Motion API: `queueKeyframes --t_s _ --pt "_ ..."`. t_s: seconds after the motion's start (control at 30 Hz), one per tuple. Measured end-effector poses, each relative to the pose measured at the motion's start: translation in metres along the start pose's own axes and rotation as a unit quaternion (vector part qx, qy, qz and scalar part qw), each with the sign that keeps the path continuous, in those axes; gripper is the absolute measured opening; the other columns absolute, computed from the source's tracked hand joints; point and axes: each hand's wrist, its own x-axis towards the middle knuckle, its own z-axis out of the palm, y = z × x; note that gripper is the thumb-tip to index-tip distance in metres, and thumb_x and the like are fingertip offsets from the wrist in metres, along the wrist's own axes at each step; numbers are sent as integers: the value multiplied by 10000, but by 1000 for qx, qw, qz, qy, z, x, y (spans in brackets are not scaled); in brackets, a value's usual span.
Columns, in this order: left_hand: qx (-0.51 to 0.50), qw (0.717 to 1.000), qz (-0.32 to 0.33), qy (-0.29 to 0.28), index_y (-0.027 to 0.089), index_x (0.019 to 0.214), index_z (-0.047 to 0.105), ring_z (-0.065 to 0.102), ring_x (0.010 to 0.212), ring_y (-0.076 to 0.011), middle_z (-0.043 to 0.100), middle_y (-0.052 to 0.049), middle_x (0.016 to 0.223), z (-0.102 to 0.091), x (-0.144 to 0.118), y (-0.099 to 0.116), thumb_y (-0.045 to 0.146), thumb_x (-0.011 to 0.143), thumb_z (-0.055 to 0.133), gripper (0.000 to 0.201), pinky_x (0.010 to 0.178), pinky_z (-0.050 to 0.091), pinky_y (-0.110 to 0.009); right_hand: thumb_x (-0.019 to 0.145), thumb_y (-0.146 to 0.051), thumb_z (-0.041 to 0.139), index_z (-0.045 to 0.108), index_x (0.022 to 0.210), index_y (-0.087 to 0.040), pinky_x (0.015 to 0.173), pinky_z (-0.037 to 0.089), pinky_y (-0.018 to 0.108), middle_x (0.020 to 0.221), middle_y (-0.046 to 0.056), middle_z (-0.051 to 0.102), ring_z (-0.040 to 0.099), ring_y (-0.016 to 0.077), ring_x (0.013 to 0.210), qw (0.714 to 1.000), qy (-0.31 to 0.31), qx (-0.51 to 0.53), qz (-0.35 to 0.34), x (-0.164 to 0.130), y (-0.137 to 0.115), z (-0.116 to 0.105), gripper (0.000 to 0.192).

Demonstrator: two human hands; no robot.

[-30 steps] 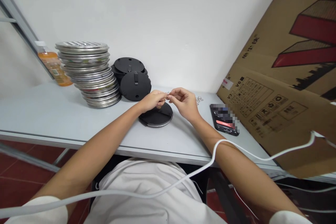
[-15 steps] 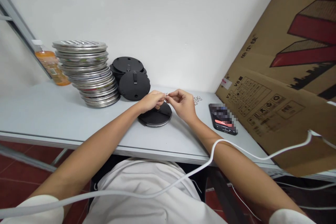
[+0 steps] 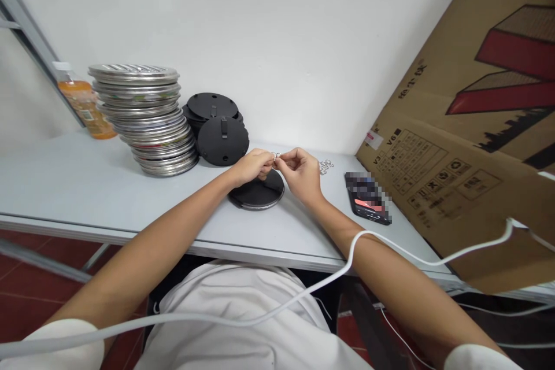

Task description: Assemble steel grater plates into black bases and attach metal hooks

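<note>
Both of my hands meet just above a black round disc (image 3: pixel 255 193) with a silvery rim, which lies flat on the table. Between their fingertips shows a small shiny metal ring (image 3: pixel 276 156). My left hand (image 3: pixel 252 165) is closed, its thumb and forefinger pinching the ring's left side, the other fingers curled over the disc. From the right, my right hand (image 3: pixel 302 173) pinches the same ring with thumb and forefinger. Exactly how the fingertips grip it is too small to see. Several loose metal rings (image 3: pixel 326 166) lie just beyond my right hand.
A tall stack of silvery round plates (image 3: pixel 150 121) stands left, with several black discs (image 3: pixel 222 141) beside it. Behind the stack is an orange drink bottle (image 3: pixel 84 104). A phone (image 3: pixel 367 199) and a large cardboard box (image 3: pixel 433 162) are right. A white cable (image 3: pixel 277 306) crosses my lap.
My hands stay almost in place, with the metal ring showing slightly more between the fingertips. The camera view has shifted a little.
</note>
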Motion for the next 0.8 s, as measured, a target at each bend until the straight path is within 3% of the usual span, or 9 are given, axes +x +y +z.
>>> queueKeyframes --t_s 0.33,0.53,0.7,0.8 --pt "-25 999 -21 -12 210 554 282 170 420 -53 233 70 480 1 0 0 240 867 513 390 432 188 -206 777 -343 736 615 764 -201 714 580 350 787 60 724 720 215 730 1000 -15 -22 -3 2 2 -3 188" --pt "-69 995 -41 -56 208 559 282 172 420 -59 213 73 487 1 -4 3 235 883 499 391 442 231 -204 757 -381 767 623 759 -199 745 595 358 797 56 731 723 208 745 1000 -13 25 5 4 3 -4 233" --pt "-64 997 -12 -38 207 553 274 178 413 -57 227 67 469 5 -3 2 260 899 499 416 438 218 -205 719 -413 808 628 747 -201 775 608 354 805 40 728 717 192 765 997 -20 80 8 7 0 -7 280" --pt "-44 997 -26 -50 204 562 284 190 410 -52 239 68 471 6 -3 3 273 910 517 425 440 224 -203 717 -401 811 642 809 -195 760 608 342 812 25 709 702 170 759 993 -20 112 23 10 4 -8 282"
